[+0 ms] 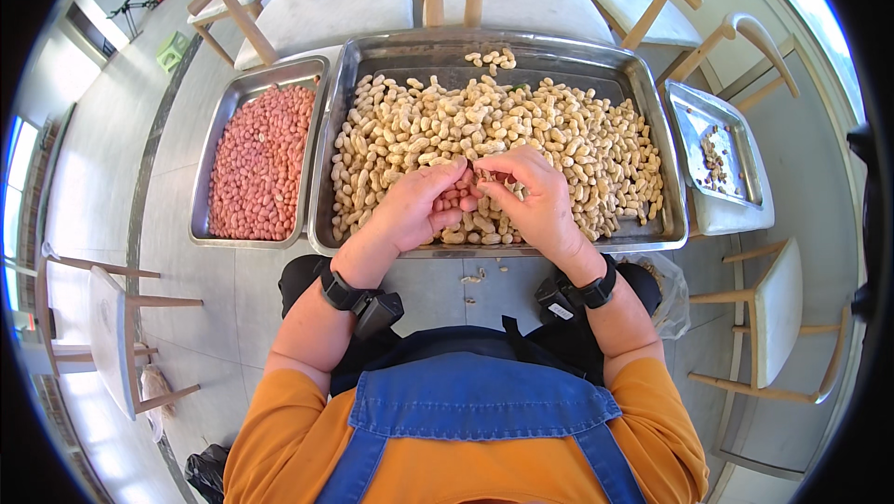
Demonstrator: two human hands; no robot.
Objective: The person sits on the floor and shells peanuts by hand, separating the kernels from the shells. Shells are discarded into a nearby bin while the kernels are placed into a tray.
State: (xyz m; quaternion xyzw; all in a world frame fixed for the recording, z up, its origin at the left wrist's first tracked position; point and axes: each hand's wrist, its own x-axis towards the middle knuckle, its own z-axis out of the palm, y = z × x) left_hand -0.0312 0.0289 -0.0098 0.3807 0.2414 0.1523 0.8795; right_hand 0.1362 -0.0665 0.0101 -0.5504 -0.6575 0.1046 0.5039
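Both hands meet over a large metal tray [580, 60] heaped with unshelled peanuts [447, 120]. My left hand [415, 200], palm turned up, cups several reddish peanut kernels [455, 195] in its curled fingers. Between the thumb and forefinger of my right hand [534, 189] is a small brown peanut piece [483, 174], right beside the left fingertips; whether it is shell or whole nut is hard to tell. To the left stands a smaller metal tray [200, 214] full of shelled pink peanut kernels [262, 161].
At right, a small metal tray [751, 182] with scattered dark kernels rests on a chair seat [740, 217]. A clear plastic bag [672, 294] sits by my right knee. Chairs [349, 8] line the far side. Shell bits [473, 277] lie on the floor.
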